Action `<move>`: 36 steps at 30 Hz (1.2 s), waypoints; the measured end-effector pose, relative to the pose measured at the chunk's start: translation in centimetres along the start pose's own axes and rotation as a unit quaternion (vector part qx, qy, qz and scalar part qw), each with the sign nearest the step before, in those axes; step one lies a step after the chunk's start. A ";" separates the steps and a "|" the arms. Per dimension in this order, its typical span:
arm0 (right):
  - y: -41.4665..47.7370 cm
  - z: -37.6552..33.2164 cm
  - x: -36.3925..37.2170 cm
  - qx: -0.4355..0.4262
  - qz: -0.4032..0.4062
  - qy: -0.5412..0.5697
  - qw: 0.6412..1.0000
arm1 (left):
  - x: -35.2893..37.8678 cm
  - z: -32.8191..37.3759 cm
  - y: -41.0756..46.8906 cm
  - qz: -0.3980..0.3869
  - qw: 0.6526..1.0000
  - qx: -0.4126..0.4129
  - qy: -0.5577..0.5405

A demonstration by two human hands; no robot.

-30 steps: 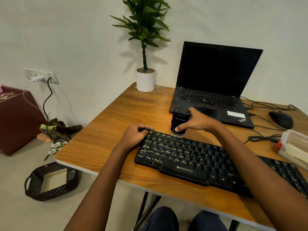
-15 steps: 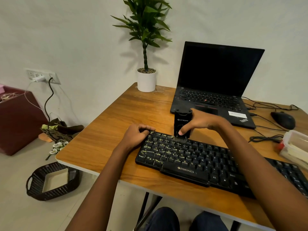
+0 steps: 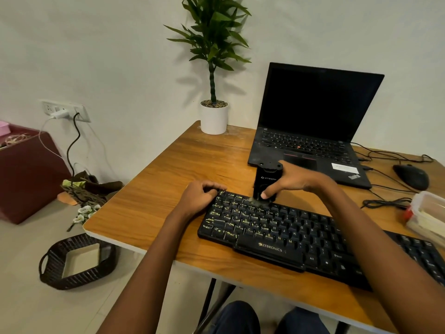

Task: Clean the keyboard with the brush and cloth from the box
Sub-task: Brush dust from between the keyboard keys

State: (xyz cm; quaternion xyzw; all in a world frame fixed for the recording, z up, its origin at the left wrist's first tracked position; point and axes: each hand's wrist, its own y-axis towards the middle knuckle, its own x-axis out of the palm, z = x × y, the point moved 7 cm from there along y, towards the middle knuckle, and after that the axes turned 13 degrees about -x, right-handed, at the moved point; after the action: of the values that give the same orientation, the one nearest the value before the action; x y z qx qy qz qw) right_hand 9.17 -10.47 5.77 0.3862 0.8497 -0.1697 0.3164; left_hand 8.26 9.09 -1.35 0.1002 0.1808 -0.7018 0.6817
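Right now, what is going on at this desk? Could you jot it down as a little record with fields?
activity: brushing dust off the keyboard
right hand: holds the brush upright, bristles down on the top key rows
left hand: fingers curled over the keyboard's far left corner
box: clear plastic, at the right edge of the table
behind the keyboard: open laptop with dark screen, potted plant, mouse
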 end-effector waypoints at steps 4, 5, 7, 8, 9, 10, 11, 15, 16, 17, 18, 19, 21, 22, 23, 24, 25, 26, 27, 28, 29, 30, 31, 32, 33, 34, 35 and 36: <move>0.1 -1.0 0.0 -0.013 -0.003 -0.011 1.000 | 0.1 0.1 0.0 -0.001 1.000 0.003 -0.006; 0.3 -1.0 0.3 -0.014 -0.006 -0.007 1.000 | 0.1 0.1 0.0 -0.001 1.000 0.005 -0.005; 0.2 -0.7 0.4 -0.008 0.007 -0.011 1.000 | 0.1 0.1 0.0 -0.003 1.000 0.007 -0.002; 0.1 -0.4 0.2 -0.004 0.020 -0.013 1.000 | 0.2 0.0 0.1 -0.005 1.000 0.005 -0.005; 0.0 -0.2 -0.1 -0.005 0.036 -0.004 0.999 | 0.2 0.0 0.1 -0.006 1.000 0.002 -0.006; -0.1 0.0 -0.3 0.002 0.052 0.001 0.999 | 0.2 0.0 0.1 -0.006 1.000 -0.001 -0.006; -0.2 0.3 -0.3 0.010 0.058 0.012 0.998 | 0.2 0.0 0.1 -0.006 1.000 -0.003 -0.006; 0.0 0.3 -0.2 -0.008 0.070 0.010 0.997 | 0.2 0.0 0.1 -0.008 1.000 -0.009 -0.012; -0.2 0.1 -0.3 -0.013 0.087 0.022 0.996 | 0.2 0.0 0.1 -0.008 1.000 -0.011 -0.014; -0.2 0.1 -0.2 -0.012 0.094 0.041 0.995 | 0.2 0.0 0.1 -0.007 1.000 -0.013 -0.015; -0.1 0.1 0.0 -0.008 0.088 0.053 0.995 | 0.2 -0.1 0.1 -0.004 1.000 -0.015 -0.014; 0.0 0.2 0.4 -0.010 0.074 0.054 0.996 | 0.1 -0.1 0.1 -0.003 1.000 -0.014 -0.010; 0.3 0.3 0.5 -0.015 0.076 0.035 0.996 | 0.2 0.1 0.1 -0.006 1.000 -0.008 0.000; 0.3 0.0 0.3 -0.024 0.089 0.032 0.995 | 0.3 0.1 0.0 -0.007 1.000 -0.006 0.002; 0.3 0.1 0.2 -0.026 0.099 0.045 0.994 | 0.3 0.1 0.0 -0.005 1.000 -0.004 0.000; 0.4 0.0 0.2 -0.027 0.104 0.056 0.993 | 0.2 0.1 0.0 -0.003 1.000 -0.003 -0.003; 0.5 -0.1 0.4 -0.029 0.093 0.060 0.993 | 0.1 0.1 0.0 -0.001 1.000 -0.002 -0.003; 0.6 -0.2 0.6 -0.026 0.083 0.057 0.995 | 0.1 0.1 0.0 0.000 1.000 -0.002 0.000; 0.7 -0.2 0.7 -0.027 0.080 0.049 0.995 | 0.1 0.1 0.0 -0.001 1.000 -0.003 0.002; 0.7 -0.2 0.6 -0.032 0.082 0.034 0.996 | 0.2 0.1 0.1 -0.002 1.000 -0.004 0.003; 0.7 -0.1 0.5 -0.030 0.088 0.033 0.995 | 0.3 0.1 0.1 -0.001 1.000 -0.004 0.004; 0.7 -0.2 0.5 -0.028 0.097 0.045 0.994 | 0.2 0.0 0.2 0.001 1.000 -0.004 0.006; 0.6 -0.3 0.6 -0.025 0.095 0.059 0.993 | 0.2 0.0 0.3 0.002 1.000 -0.004 0.006; 0.8 -0.3 0.9 -0.028 0.084 0.059 0.994 | 0.2 0.0 0.2 0.000 1.000 -0.005 0.003; 0.8 -0.2 1.1 -0.025 0.081 0.052 0.995 | 0.2 0.0 0.2 -0.004 1.000 -0.006 0.000; 0.9 -0.3 1.1 -0.026 0.088 0.044 0.995 | 0.3 -0.1 0.2 -0.007 1.000 -0.004 -0.001; 0.8 -0.4 0.9 -0.029 0.103 0.045 0.993 | 0.3 0.0 0.2 -0.005 1.000 0.000 -0.001; 0.8 -0.3 0.7 -0.032 0.110 0.052 0.992 | 0.3 0.0 0.2 -0.002 1.000 0.001 0.000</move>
State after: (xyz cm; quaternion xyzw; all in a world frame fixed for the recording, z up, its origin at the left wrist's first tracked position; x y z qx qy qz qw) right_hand 9.28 -9.39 5.49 0.4757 0.8220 -0.0868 0.3010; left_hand 8.45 8.84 -1.45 0.1011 0.1802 -0.7032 0.6803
